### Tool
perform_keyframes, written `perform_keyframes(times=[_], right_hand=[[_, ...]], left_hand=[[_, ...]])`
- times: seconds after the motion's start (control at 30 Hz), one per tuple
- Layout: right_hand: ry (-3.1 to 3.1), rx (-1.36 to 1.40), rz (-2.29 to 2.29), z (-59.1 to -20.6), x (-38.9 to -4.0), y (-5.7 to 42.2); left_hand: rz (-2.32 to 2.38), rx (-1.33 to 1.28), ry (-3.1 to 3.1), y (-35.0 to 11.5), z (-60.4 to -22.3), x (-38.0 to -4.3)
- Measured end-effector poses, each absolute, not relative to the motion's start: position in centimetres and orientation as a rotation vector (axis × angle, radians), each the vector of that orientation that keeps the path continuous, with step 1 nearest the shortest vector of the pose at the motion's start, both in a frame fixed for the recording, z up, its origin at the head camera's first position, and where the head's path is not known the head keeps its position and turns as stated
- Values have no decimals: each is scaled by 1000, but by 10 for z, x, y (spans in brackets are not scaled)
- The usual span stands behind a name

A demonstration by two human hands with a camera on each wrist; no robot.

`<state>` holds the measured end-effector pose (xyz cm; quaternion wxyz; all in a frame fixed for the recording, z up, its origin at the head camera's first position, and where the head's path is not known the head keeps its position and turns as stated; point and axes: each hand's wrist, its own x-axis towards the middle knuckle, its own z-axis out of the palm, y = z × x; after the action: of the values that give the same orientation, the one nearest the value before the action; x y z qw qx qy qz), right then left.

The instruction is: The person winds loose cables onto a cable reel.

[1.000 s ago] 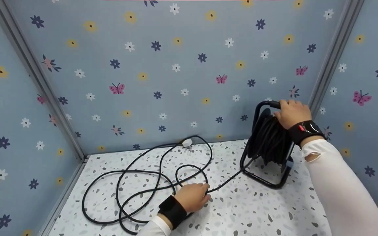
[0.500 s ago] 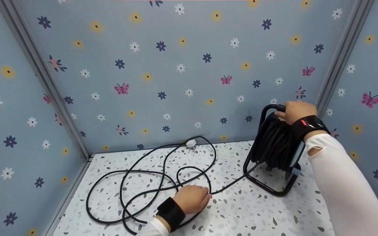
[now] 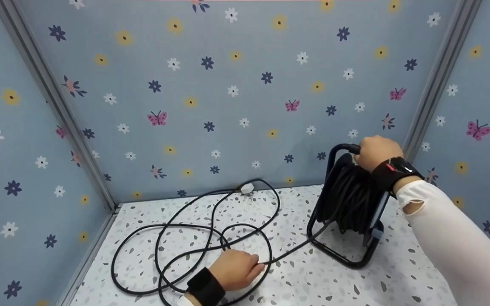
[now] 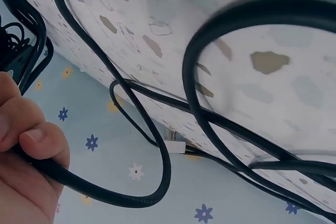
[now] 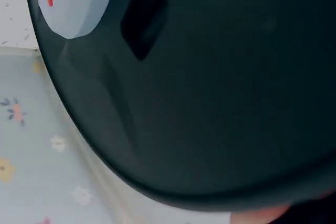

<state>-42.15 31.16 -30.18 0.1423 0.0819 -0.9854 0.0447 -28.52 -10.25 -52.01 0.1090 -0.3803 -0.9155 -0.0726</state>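
Observation:
My right hand (image 3: 379, 153) grips the top handle of a black cable reel (image 3: 347, 199), which stands on its tubular frame at the right. Many turns of black cable are wound on it. In the right wrist view the dark round side of the reel (image 5: 210, 103) fills most of the picture, hiding nearly all of the hand. My left hand (image 3: 234, 270) holds the black cable (image 3: 292, 251) between the reel and the loose loops. In the left wrist view the left hand (image 4: 31, 135) has its fingers curled round the cable (image 4: 105, 192).
Loose cable loops (image 3: 158, 225) spread over the speckled white tabletop (image 3: 313, 284) at left and centre. A white plug (image 3: 247, 188) lies near the back wall. Flower-patterned panels (image 3: 228, 85) with grey corner posts enclose the back and both sides.
The left hand has moved slightly left and toward me with the cable. The reel first shifted a little right, then back left and nearer, with the right hand staying on its handle.

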Motion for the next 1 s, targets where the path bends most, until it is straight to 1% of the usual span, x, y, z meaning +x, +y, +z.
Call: perform_keyframes(times=[0.1,0.23,0.53,0.8,1.0], right_hand=[[-2833,267,119,-303,-417,295],[-2835,263,120,-299,-409,272],[-2870,299,138,-300,-375,228],[-2898,319,145,-299,-359,213],[-2888,296,124,-299,-355,211]], left_hand=[[-278,-1136,-2695,-118,-523,-277],[-347,-1152,-2657,-139,-523,-275],[-541,-1191,-2724,-170,-524,-271],[-538,-1109,-2776,-191,-529,-266],[-537,-1112,-2791,-190,-530,-262]])
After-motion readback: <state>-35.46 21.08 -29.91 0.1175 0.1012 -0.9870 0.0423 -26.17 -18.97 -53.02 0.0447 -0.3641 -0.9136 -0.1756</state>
